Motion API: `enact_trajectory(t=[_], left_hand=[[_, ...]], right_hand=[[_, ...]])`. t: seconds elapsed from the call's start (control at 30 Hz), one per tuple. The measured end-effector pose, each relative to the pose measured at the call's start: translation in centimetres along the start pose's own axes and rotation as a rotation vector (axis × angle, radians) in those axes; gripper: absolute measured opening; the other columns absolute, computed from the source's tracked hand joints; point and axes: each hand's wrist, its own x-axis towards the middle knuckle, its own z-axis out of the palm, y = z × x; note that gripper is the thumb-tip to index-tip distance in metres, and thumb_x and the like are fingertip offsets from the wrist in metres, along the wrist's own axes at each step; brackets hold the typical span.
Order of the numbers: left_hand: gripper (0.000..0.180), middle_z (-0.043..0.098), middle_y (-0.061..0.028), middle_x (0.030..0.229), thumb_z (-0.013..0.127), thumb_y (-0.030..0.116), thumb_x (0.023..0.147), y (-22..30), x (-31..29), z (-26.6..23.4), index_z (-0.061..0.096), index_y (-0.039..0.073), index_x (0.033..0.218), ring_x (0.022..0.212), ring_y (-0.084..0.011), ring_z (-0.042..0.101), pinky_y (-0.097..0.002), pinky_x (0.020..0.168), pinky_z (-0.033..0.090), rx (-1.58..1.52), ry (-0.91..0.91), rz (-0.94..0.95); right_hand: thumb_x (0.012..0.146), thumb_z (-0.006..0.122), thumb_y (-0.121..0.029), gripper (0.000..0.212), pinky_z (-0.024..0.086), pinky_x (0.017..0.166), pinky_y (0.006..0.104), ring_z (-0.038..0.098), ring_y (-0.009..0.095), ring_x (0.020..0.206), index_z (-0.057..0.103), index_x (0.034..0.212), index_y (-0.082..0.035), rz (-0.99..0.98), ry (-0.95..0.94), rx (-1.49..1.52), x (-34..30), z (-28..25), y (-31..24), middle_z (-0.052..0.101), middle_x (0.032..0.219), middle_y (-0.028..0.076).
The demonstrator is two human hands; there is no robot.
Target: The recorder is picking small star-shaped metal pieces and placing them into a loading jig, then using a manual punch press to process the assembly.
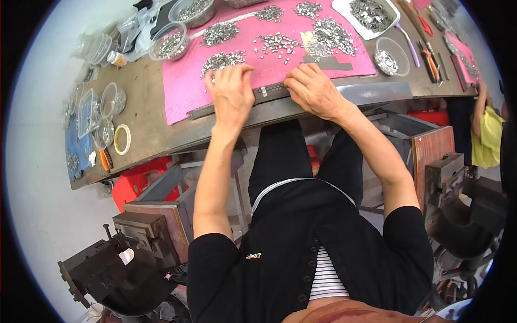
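A long dark metal strip (276, 91) lies along the table's front edge, with a row of small openings and a shiny metal piece (264, 92) standing out in its middle. My right hand (312, 90) is closed over the strip, thumb and fingers bent at its right part. To the left, my left hand (232, 92) has its fingers curled downward beside a pile of small silver metal pieces (222, 59). Its fingertips are partly hidden, so what they hold cannot be made out. Both hands rest at the near edge of a pink mat (186, 89).
More loose metal pieces (277, 46) lie heaped on the mat. Clear tubs (170, 42) and a white tray (371, 16) hold others. Pliers (429, 63) lie at right, a tape roll (123, 139) at left. Vises (142, 234) stand below the table. Another person (486, 134) is at far right.
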Motion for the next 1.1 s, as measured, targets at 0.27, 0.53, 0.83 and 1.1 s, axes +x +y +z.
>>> enact_trajectory(t=[0.27,0.53,0.83,1.1], left_hand=[[0.012,0.064,-0.0014,0.09,0.079,0.022,0.081,-3.7,2.8,0.4,0.075,0.016,0.091,0.096,-0.024,0.057,-0.0487,0.097,0.033,0.13,-0.089,0.137],[0.007,0.068,-0.0061,0.091,0.07,0.013,0.088,-3.5,2.7,0.3,0.068,0.009,0.093,0.092,-0.0258,0.061,-0.0463,0.091,0.039,-0.066,-0.173,0.021],[0.009,0.066,-0.0069,0.084,0.073,0.015,0.086,2.6,1.9,0.1,0.073,0.009,0.092,0.083,-0.0267,0.061,-0.0406,0.083,0.045,-0.441,-0.198,0.053],[0.008,0.063,-0.0033,0.089,0.076,0.015,0.082,4.4,-0.3,2.1,0.073,0.013,0.088,0.089,-0.0247,0.057,-0.0416,0.089,0.039,-0.238,-0.038,0.144]], right_hand=[[0.079,0.071,-0.001,0.023,0.045,0.083,0.0375,0.059,0.025,0.093,0.064,0.101,-0.004,0.005,-0.001,0.038,-0.4,0.0,0.1,0.061,0.102,0.007],[0.083,0.07,0.0,0.013,0.05,0.079,0.036,0.064,0.025,0.086,0.068,0.096,-0.004,0.361,0.279,0.219,-3.0,-2.2,1.1,0.068,0.093,0.009],[0.09,0.065,-0.013,0.018,0.053,0.077,0.0376,0.069,0.03,0.083,0.071,0.099,0.0,0.754,0.088,-0.188,-7.3,-13.2,13.2,0.071,0.092,0.015],[0.085,0.067,-0.02,0.025,0.051,0.069,0.0379,0.066,0.029,0.072,0.069,0.094,0.004,0.89,-0.416,-0.02,-8.9,-13.4,17.5,0.07,0.081,0.017]])
